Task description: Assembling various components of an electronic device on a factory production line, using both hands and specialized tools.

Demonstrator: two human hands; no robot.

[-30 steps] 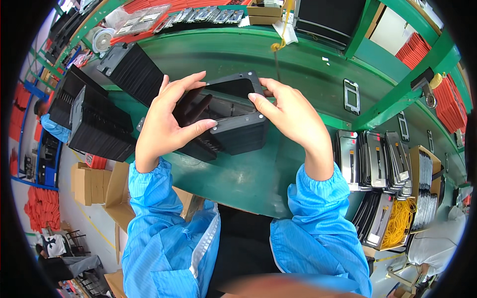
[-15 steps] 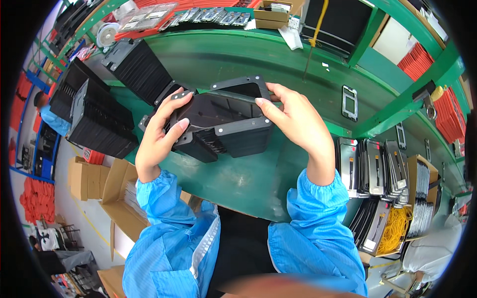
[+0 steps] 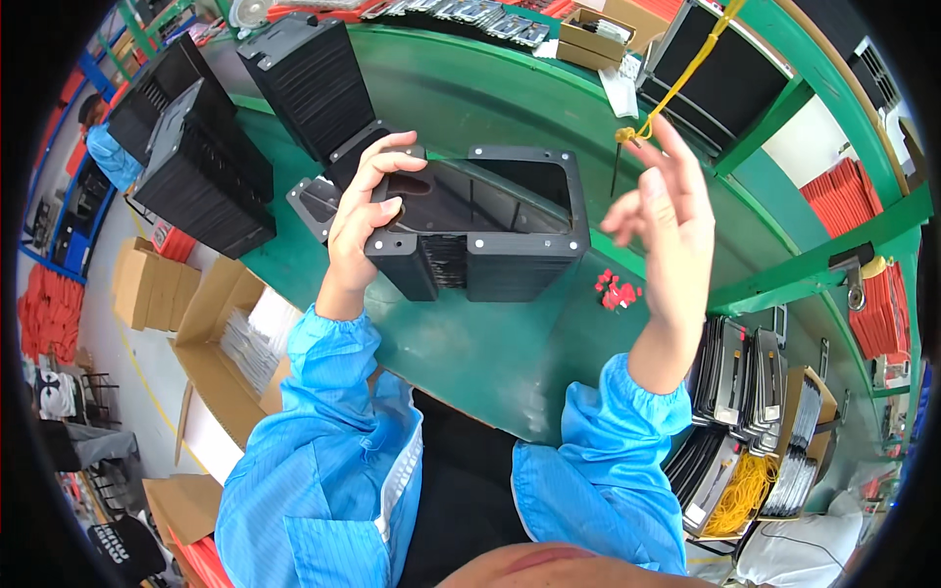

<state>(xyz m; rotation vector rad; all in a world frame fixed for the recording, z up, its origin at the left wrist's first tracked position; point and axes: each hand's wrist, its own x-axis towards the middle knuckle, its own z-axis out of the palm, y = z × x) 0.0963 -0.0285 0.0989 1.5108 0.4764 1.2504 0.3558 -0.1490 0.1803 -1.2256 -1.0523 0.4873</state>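
A stack of black rectangular frames (image 3: 524, 267) stands in front of me on the green bench, with a glossy dark panel (image 3: 470, 201) lying tilted across its top. My left hand (image 3: 361, 211) grips the stack's left end, its thumb on the near side and fingers over the far corner. Raised to the right of the stack, my right hand (image 3: 671, 220) is empty with its fingers apart. Just beyond its fingertips hangs a yellow cord (image 3: 686, 73) with a knotted end and a thin dark rod (image 3: 616, 169) below.
Tall stacks of black frames (image 3: 312, 83) stand at the far left. Small red pieces (image 3: 618, 292) lie right of the held stack. A green post (image 3: 814, 260) crosses at right, near stacked panels (image 3: 730, 367). An open carton (image 3: 221, 343) sits at lower left.
My right hand has let go of the stack's right end and risen toward the yellow cord. The red pieces now show. My left hand keeps its grip on the stack.
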